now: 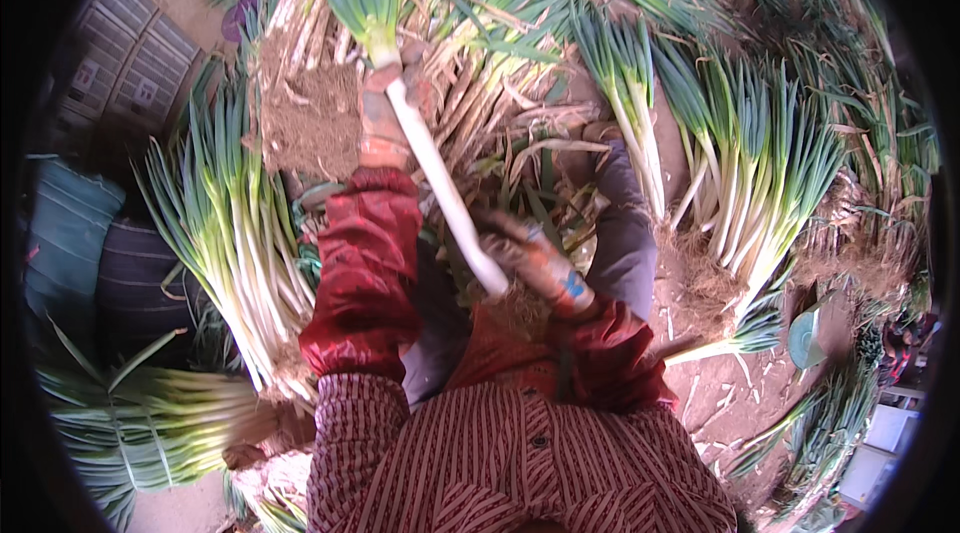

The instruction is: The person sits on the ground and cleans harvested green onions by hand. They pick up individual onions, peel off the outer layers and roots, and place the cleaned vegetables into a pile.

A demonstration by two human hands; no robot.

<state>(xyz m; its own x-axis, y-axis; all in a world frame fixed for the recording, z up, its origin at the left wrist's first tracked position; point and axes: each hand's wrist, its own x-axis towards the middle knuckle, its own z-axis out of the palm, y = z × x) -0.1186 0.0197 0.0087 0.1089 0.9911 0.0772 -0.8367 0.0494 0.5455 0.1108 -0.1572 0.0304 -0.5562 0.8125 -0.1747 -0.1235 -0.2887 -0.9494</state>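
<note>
My left hand (386, 124), in a soiled orange glove, is shut on a large Welsh onion (439, 176) just below its green leaves. The white stalk slants down towards my lap, and its root end (517, 304) hangs by my red apron. My right hand (540, 266), in a dirty orange glove with a blue mark, is blurred beside the lower stalk. Whether its fingers grip anything is unclear. Beyond my left hand lies a heap of untrimmed Welsh onions (480, 94) with dry brown outer leaves and matted roots (311, 120).
Peeled Welsh onions stand in piles to the left (240, 255) and right (742, 158). A tied bundle (135, 428) lies at lower left, near stuffed sacks (71, 225). Loose leaf scraps (555, 195) lie between my legs. A green round object (806, 338) rests on the dirt floor at right.
</note>
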